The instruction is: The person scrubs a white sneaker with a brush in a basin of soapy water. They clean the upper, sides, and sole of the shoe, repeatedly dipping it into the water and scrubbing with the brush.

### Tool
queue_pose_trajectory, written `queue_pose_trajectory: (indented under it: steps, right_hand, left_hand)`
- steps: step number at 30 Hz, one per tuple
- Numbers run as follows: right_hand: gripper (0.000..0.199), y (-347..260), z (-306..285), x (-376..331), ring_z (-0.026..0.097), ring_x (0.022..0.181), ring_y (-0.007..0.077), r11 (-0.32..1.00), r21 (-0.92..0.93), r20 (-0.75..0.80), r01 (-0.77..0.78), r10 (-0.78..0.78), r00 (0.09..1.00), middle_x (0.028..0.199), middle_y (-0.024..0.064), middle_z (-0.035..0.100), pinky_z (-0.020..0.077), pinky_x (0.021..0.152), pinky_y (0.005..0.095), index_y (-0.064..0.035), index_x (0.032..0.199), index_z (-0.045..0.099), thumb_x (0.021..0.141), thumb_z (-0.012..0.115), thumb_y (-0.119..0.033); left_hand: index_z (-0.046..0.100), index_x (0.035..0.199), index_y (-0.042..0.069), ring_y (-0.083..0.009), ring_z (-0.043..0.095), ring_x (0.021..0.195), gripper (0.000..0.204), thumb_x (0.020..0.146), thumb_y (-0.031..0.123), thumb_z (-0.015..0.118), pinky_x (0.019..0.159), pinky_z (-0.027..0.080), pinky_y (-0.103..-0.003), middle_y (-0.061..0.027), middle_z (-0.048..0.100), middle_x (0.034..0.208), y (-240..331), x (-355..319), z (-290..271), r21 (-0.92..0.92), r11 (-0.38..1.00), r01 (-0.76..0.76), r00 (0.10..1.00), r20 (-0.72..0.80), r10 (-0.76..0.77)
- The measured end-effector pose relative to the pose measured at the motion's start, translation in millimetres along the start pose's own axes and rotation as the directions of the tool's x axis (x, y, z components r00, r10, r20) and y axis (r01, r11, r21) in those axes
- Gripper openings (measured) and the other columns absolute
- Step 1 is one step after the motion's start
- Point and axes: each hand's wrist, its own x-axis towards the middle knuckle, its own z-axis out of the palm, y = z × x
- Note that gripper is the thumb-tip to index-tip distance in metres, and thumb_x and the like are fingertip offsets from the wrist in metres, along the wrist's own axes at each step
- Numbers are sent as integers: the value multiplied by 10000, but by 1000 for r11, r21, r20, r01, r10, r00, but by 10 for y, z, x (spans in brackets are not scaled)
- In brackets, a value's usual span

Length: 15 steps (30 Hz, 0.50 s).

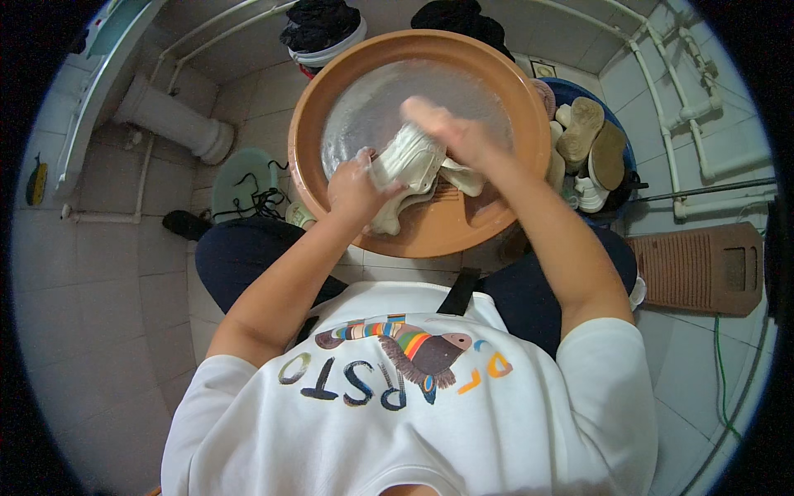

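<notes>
Gripping: both hands close on one white sneaker (411,159) held over the soapy water of a big orange plastic basin (496,223).
Left hand: the left hand (356,188) is wrapped around the shoe's near end, fingers curled and wet with suds.
Right hand: the right hand (447,128) lies over the shoe's far end and upper side, fingers pressed together against it; whether it also holds a brush cannot be told.
Shoe position: tilted, raised above the basin's near inner slope, roughly at the middle of the basin.
Second shoe: another white sneaker (389,217) rests under the hands on the ribbed near slope of the basin.
Right of basin: a blue tub (619,140) packed with more shoes, soles up, touching the basin's rim.
Left of basin: a pale green tub (236,178) with black laces draped over it.
Far right: a brown washboard (699,266) flat on the tiled floor (99,273).
</notes>
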Motion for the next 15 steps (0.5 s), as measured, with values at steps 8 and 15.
queue_pose_trajectory:
  steps: [8, 15]
  right_hand:
    - [743, -21, 296, -72, 506, 1066, 370, 998, -60, -54, 28, -31, 998, 1121, 256, 539, 347, 942, 385, -130, 1174, 545, 757, 316, -702]
    - [474, 241, 101, 110, 598, 876, 338, 986, -147, -109, 77, -94, 990, 956, 197, 614, 462, 749, 409, -137, 1119, 577, 841, 419, -486]
  left_hand:
    - [509, 1133, 49, -292, 589, 875, 710, 597, 449, 747, 768, 473, -364, -151, 620, 899, -17, 7, 61, 3, 1000, 23, 1000, 9, -23]
    - [394, 1242, 7, -306, 599, 848, 859, 608, 479, 731, 761, 476, -365, -173, 619, 920, 31, 35, 66, 30, 999, 16, 1000, 22, -17]
